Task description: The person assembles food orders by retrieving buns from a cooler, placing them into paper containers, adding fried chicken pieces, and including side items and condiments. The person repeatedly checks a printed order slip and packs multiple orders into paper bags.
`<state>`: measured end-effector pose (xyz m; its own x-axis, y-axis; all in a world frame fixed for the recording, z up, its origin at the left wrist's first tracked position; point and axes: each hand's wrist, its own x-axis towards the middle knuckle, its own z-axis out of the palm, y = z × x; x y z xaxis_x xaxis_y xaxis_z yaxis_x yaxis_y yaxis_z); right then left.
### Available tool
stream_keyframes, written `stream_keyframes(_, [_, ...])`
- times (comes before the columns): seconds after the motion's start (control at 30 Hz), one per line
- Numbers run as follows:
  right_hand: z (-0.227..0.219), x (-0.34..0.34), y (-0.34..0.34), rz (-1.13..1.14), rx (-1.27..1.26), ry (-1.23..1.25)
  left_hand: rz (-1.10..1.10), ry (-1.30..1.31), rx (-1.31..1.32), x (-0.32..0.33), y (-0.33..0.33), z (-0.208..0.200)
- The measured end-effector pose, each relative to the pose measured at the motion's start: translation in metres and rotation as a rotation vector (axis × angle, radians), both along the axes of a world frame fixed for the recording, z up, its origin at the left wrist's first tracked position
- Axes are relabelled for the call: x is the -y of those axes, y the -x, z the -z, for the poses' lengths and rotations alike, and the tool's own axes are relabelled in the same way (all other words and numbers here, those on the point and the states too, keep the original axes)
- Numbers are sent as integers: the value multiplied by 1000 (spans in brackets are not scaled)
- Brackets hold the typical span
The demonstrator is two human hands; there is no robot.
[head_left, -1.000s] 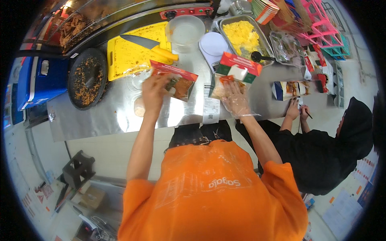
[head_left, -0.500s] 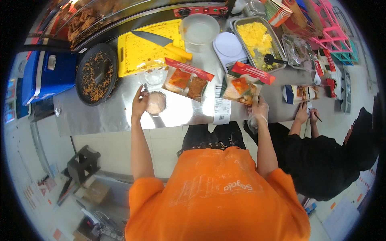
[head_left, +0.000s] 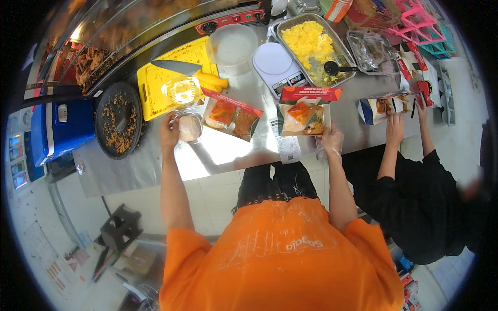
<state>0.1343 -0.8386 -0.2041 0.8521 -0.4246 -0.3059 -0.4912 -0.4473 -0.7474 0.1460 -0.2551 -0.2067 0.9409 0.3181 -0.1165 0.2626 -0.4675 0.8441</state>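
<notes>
My left hand (head_left: 170, 130) has its fingers curled at the left edge of a clear plastic clamshell container (head_left: 190, 129) with a pale, rounded portion of food in it. Its transparent lid (head_left: 185, 92) is raised, lying over the cutting board's lower edge. In a clear plastic glove, my right hand (head_left: 331, 140) grips the lower right corner of a cardboard meal box (head_left: 303, 118) with its red lid flap up, holding rice and toppings. A second meal box (head_left: 232, 117) sits between my hands, tilted, its red flap also raised.
A knife (head_left: 181, 67) lies on the yellow cutting board (head_left: 150, 96). Nearby are a dark crumb-covered pan (head_left: 120, 146), a round plastic tub (head_left: 231, 69), a white scale (head_left: 271, 61) and a tray of yellow food (head_left: 345, 78). At right, a co-worker's hands (head_left: 395, 127) handle another box (head_left: 369, 111).
The right meal box now faces me more squarely, my right hand still on its corner. My left hand has closed in on the clamshell's edge. The co-worker's right hand has moved up to their box.
</notes>
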Motion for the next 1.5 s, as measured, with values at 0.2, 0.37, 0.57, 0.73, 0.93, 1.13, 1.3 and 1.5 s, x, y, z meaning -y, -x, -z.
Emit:
stream_keyframes(0.2, [0,2,-3,70,51,-33,103,-119,-42,83,-17,-22])
stream_keyframes(0.37, [7,52,-18,168,10,55,125,14,-37,162,-5,-20])
stream_keyframes(0.57, [16,134,-54,231,84,116,36,-73,18,265,-11,-36])
stream_keyframes(0.73, [3,183,-73,315,73,26,-17,-166,-36,345,-18,-51])
stream_keyframes(0.93, [-20,260,-100,321,6,-222,-10,-88,66,425,-25,-38])
stream_keyframes(1.13, [9,378,-123,-301,26,449,69,-68,-67,483,-44,-27])
stream_keyframes(1.3, [-47,324,-112,-32,640,142,328,-277,-146,460,-37,33])
stream_keyframes(1.5, [-224,44,-68,-80,767,186,584,143,231,427,5,-171])
